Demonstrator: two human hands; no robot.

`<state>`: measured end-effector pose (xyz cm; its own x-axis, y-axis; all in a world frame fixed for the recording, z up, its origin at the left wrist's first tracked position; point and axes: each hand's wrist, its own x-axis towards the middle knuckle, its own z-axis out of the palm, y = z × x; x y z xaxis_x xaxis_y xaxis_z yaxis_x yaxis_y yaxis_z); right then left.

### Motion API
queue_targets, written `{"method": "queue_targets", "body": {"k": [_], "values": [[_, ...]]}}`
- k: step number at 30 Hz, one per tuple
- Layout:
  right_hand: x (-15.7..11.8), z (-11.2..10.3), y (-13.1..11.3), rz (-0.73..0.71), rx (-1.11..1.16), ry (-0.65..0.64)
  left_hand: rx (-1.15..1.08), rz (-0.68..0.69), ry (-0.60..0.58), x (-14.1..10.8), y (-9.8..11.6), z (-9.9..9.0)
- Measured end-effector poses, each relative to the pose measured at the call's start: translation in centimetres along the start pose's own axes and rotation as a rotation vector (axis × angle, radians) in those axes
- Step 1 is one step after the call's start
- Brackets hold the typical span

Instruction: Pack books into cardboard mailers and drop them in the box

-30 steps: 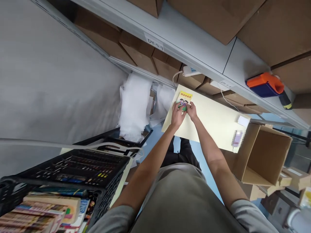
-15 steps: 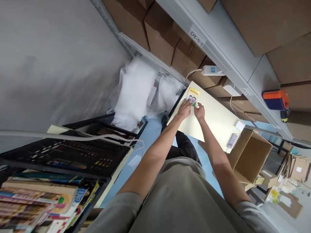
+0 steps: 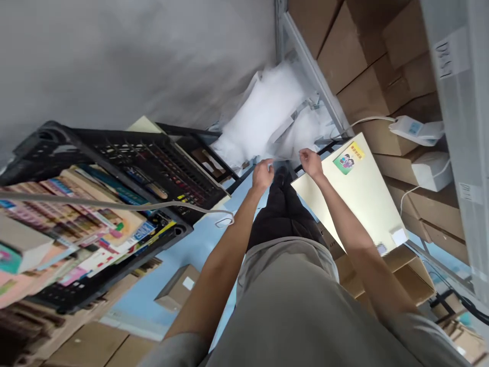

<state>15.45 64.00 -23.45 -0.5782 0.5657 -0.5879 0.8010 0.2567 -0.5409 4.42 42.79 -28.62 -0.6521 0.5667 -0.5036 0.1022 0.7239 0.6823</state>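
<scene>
My left hand (image 3: 263, 174) is in mid-air above the gap between the black crate and the table, its fingers loosely bent and nothing visible in them. Close to the table's left edge, my right hand (image 3: 311, 162) hovers with fingers curled but apart, also without anything visible in it. A small booklet (image 3: 347, 159) with a yellow strip and two cartoon children on a green cover lies on the pale tabletop (image 3: 362, 199), to the right of my right hand. White plastic wrapping (image 3: 263, 117) is heaped beyond both hands.
At the left stands a black plastic crate (image 3: 137, 163) with books (image 3: 76, 204) beside it; a white cable (image 3: 114, 206) crosses in front. Shelves with cardboard boxes (image 3: 367, 66) and a power strip (image 3: 416, 127) rise at the right. An open carton (image 3: 412, 278) sits past the table.
Both hands have left the booklet and moved left, off the tabletop. The booklet stays on the table. My view has turned left, showing more of the crate and books.
</scene>
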Motion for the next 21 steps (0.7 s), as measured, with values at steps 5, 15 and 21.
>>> {"method": "queue_targets", "body": {"k": [5,15,21], "values": [[3.7,2.6,-0.9,-0.006,-0.129,-0.088,-0.044,-0.144,0.079,0.0,-3.4,0.2],[10.8,11.8,-0.6,0.271,0.395,-0.167,-0.225,-0.322,0.225,6.9,-6.1,4.8],[20.0,19.8,0.7,0.526,0.777,-0.053,-0.221,-0.354,0.219,13.2,-12.0,5.1]]}}
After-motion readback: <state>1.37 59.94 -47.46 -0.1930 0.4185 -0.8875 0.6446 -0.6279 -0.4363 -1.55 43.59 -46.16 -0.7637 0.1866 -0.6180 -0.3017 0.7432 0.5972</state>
